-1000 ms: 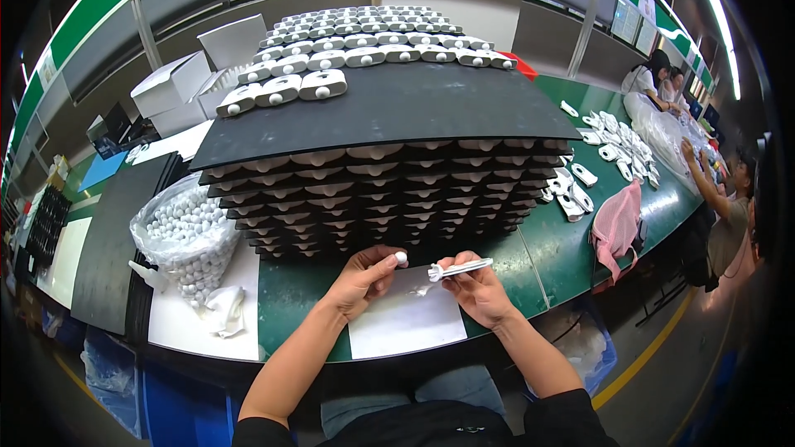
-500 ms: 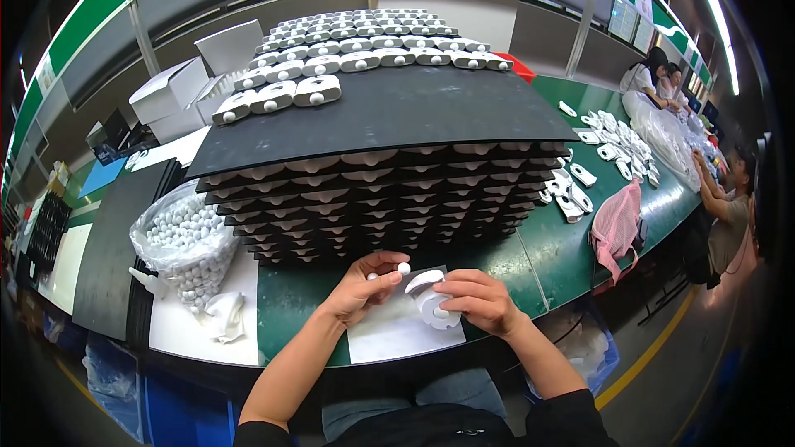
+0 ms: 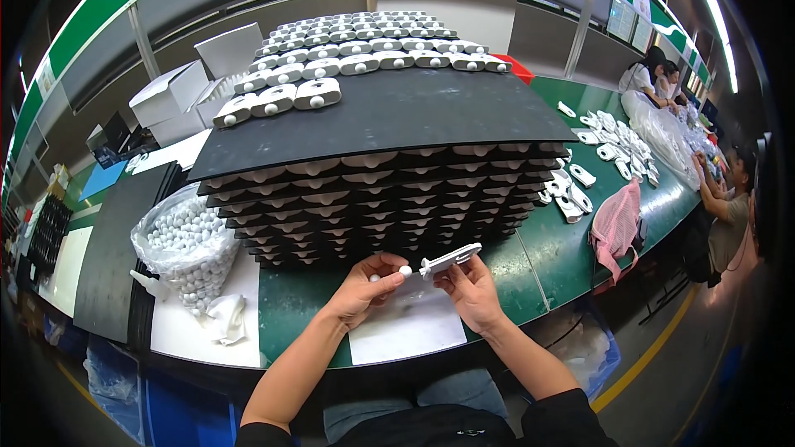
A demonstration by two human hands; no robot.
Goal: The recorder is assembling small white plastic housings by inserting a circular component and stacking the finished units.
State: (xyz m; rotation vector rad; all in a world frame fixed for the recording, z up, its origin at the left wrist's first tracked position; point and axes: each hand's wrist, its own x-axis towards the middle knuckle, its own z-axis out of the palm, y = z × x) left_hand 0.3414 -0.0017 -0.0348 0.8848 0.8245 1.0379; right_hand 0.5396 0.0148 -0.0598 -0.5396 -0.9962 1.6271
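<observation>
My left hand is closed, pinching a small white ball between thumb and fingertips. A second white ball shows within its curled fingers. My right hand grips a flat white plastic part that is tilted with its narrow edge in view. One end of this part, which has a small projection, points at the ball; whether they touch I cannot tell. Beneath both hands lies a white sheet on the green table.
Ahead rises a stack of black boards bearing rows of white parts. A clear bag of white balls stands left. Loose white parts, a pink mesh bag and other people are at right.
My right hand has turned the white part from face-up and rounded to edge-on, its end now toward the ball. My left hand has barely moved and still pinches the ball.
</observation>
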